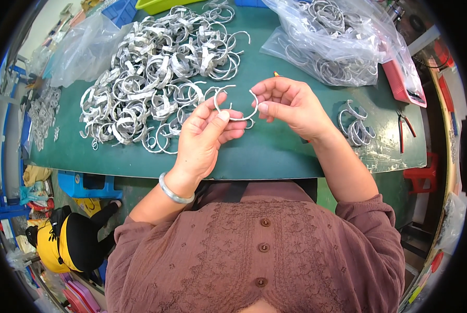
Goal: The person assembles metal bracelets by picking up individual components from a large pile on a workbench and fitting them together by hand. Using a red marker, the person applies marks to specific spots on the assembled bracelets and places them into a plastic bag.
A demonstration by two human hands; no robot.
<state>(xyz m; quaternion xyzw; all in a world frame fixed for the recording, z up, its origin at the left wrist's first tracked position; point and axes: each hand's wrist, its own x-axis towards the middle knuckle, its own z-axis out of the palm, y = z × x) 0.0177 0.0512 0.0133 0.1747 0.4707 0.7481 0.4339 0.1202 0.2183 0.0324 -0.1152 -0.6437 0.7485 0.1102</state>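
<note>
Head view, left fingers (pixel 219 121), right fingers (pixel 273 86), both pinching silver bangle (pixel 242 119)

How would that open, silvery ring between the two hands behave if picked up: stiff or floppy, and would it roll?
The open ring seems fairly stiff, holding its curve between the left hand and right hand. It's probably light, as its band looks thin. Stood on edge, it likely wouldn't roll far, given its gap.

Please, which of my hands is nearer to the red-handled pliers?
Right. The right hand is to the left of the pliers; the left hand is farther to the left.
</note>
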